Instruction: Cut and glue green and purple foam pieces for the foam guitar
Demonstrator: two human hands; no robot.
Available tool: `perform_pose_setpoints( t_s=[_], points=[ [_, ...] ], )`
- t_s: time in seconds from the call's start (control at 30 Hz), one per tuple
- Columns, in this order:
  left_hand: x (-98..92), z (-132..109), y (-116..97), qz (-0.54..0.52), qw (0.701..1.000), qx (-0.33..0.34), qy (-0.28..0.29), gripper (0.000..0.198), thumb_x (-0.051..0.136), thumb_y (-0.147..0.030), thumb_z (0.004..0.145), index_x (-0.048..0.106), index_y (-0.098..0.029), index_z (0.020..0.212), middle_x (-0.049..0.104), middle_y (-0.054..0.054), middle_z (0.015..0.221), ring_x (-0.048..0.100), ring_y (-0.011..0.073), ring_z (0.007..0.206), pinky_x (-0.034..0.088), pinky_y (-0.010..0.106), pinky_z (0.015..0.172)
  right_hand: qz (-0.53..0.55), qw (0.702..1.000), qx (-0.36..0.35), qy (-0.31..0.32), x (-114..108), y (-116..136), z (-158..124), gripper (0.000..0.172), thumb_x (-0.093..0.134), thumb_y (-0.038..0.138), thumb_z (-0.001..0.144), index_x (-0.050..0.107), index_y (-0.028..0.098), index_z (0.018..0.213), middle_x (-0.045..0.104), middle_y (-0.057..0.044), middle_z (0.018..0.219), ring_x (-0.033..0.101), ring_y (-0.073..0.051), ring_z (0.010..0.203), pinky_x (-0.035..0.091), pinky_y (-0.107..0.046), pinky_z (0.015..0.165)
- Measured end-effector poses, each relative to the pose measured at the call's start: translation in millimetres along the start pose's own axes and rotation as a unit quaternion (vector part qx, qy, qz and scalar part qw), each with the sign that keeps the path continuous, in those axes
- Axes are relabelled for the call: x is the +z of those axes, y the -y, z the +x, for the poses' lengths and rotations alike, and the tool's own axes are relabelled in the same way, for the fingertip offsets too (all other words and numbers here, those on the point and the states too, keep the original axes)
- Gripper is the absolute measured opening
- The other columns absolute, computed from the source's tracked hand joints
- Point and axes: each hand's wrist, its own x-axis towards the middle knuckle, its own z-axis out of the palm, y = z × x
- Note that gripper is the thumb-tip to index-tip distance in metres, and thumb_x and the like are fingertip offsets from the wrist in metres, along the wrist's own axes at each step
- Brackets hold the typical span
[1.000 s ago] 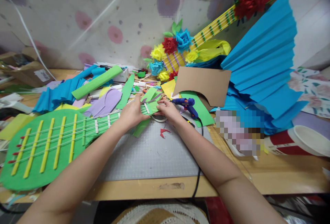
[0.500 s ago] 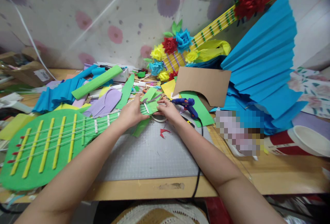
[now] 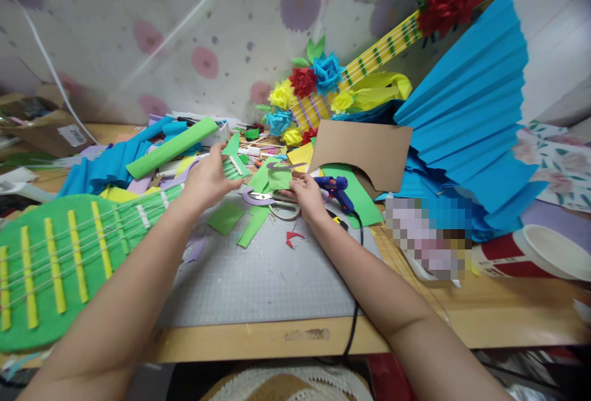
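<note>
Across the left of the pale wooden table (image 3: 221,334) lies a flat green guitar-shaped craft (image 3: 87,234), yellow strips (image 3: 77,256) and white bars (image 3: 143,216) already on; the left hand (image 3: 207,182) clasps its neck (image 3: 154,210) between thumb and fingers. Rightward, the right hand (image 3: 307,196) pinches a small light-green paper piece (image 3: 279,179), apart from the neck, unattached.

Craft guitar (image 3: 66,256), table's (image 3: 249,339) left edge: green, yellow bars (image 3: 78,256). Paper scrap (image 3: 279,179): light green. Second guitar (image 3: 368,60), back edge: yellow, green frets (image 3: 377,55). Cutting mat (image 3: 272,284), front edge: grey, gridded. Glue gun (image 3: 339,185): blue. Tub (image 3: 505,256), right edge: red and white. Wall (image 3: 180,90): pale, pink and purple flowers (image 3: 301,0).
</note>
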Motion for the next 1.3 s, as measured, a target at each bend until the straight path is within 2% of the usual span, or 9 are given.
perform_pose_setpoints(
  t_s=[0.13, 0.3, 0.53, 0.63, 0.77, 0.93, 1.1, 1.2, 1.3],
  points=[
    [-11.7, 13.6, 3.2, 0.005, 0.998, -0.02, -0.056, 0.08, 0.068, -0.043, 0.066, 0.028, -0.026, 0.134, 0.055, 0.011, 0.124, 0.053, 0.032, 0.113, 0.045, 0.043, 0.09, 0.016, 1.0, -0.006, 0.001, -1.8, -2.9, 4.2, 0.023, 0.052, 0.009, 0.068, 0.047, 0.019, 0.087, 0.06, 0.004, 0.071, 0.063, -0.009, 0.065, 0.056, -0.027, 0.074],
    [-20.3, 21.9, 2.7, -0.014, 0.998, -0.001, -0.058, 0.082, 0.07, -0.043, 0.064, 0.029, -0.025, 0.133, 0.055, 0.01, 0.124, 0.054, 0.0308, 0.111, 0.044, 0.041, 0.09, 0.023, 1.0, 0.01, -0.01, -1.8, -5.1, 5.6, 0.026, 0.055, 0.007, 0.065, 0.048, 0.019, 0.087, 0.055, 0.006, 0.065, 0.063, -0.01, 0.063, 0.057, -0.03, 0.076],
    [11.4, 3.9, -0.2, -0.006, 0.999, 0.02, 0.034, 0.086, 0.071, -0.046, 0.062, 0.028, -0.022, 0.133, 0.058, 0.011, 0.12, 0.057, 0.0274, 0.104, 0.045, 0.037, 0.084, 0.005, 1.0, 0.022, 0.012, -1.7, -3.9, 3.3, 0.02, 0.055, 0.009, 0.065, 0.051, 0.019, 0.082, 0.059, 0.005, 0.066, 0.063, -0.011, 0.064, 0.057, -0.029, 0.072],
    [23.1, -0.1, 1.7, 0.008, 0.998, 0.025, 0.049, 0.083, 0.07, -0.044, 0.064, 0.03, -0.021, 0.133, 0.057, 0.013, 0.122, 0.056, 0.0288, 0.106, 0.044, 0.038, 0.084, -0.004, 1.0, 0.018, 0.02, -1.5, -4.1, 2.6, 0.019, 0.055, 0.01, 0.065, 0.05, 0.019, 0.081, 0.058, 0.006, 0.066, 0.063, -0.011, 0.063, 0.057, -0.029, 0.071],
    [29.5, -2.7, 7.1, 0.031, 0.997, 0.019, 0.064, 0.08, 0.067, -0.043, 0.066, 0.03, -0.019, 0.132, 0.056, 0.014, 0.123, 0.055, 0.0298, 0.108, 0.043, 0.038, 0.084, -0.031, 0.998, 0.017, 0.045, -0.4, -3.1, 0.9, 0.018, 0.053, 0.011, 0.065, 0.05, 0.019, 0.08, 0.059, 0.005, 0.068, 0.063, -0.011, 0.062, 0.056, -0.029, 0.069],
    [36.9, -12.6, 14.7, 0.089, 0.988, 0.007, 0.124, 0.076, 0.067, -0.04, 0.064, 0.033, -0.017, 0.129, 0.059, 0.014, 0.119, 0.058, 0.0309, 0.104, 0.045, 0.037, 0.08, -0.093, 0.994, 0.004, 0.059, -1.1, -6.3, 0.4, 0.019, 0.05, 0.011, 0.065, 0.05, 0.019, 0.082, 0.058, 0.004, 0.07, 0.063, -0.011, 0.06, 0.056, -0.031, 0.067],
    [36.4, -18.1, 15.0, 0.093, 0.99, 0.01, 0.108, 0.07, 0.063, -0.036, 0.068, 0.033, -0.018, 0.129, 0.058, 0.014, 0.121, 0.056, 0.0308, 0.11, 0.045, 0.037, 0.082, -0.164, 0.983, -0.041, 0.074, -4.3, -14.9, 2.0, 0.025, 0.05, 0.014, 0.066, 0.048, 0.021, 0.091, 0.058, 0.003, 0.078, 0.061, -0.01, 0.059, 0.056, -0.032, 0.064],
    [32.8, -17.7, 13.5, 0.087, 0.992, 0.001, 0.093, 0.071, 0.063, -0.036, 0.069, 0.031, -0.018, 0.13, 0.057, 0.015, 0.122, 0.055, 0.0311, 0.11, 0.045, 0.038, 0.083, -0.192, 0.977, -0.059, 0.07, -5.7, -18.0, 2.9, 0.025, 0.05, 0.015, 0.067, 0.049, 0.021, 0.091, 0.058, 0.001, 0.082, 0.062, -0.011, 0.066, 0.056, -0.03, 0.063],
    [32.8, -19.0, 12.1, 0.073, 0.994, 0.007, 0.082, 0.074, 0.064, -0.036, 0.068, 0.03, -0.017, 0.132, 0.057, 0.015, 0.123, 0.055, 0.0304, 0.111, 0.045, 0.037, 0.084, -0.223, 0.967, -0.104, 0.063, -6.1, -18.0, 2.0, 0.023, 0.051, 0.018, 0.069, 0.05, 0.02, 0.091, 0.06, -0.002, 0.086, 0.063, -0.013, 0.077, 0.056, -0.031, 0.069]
  ],
)
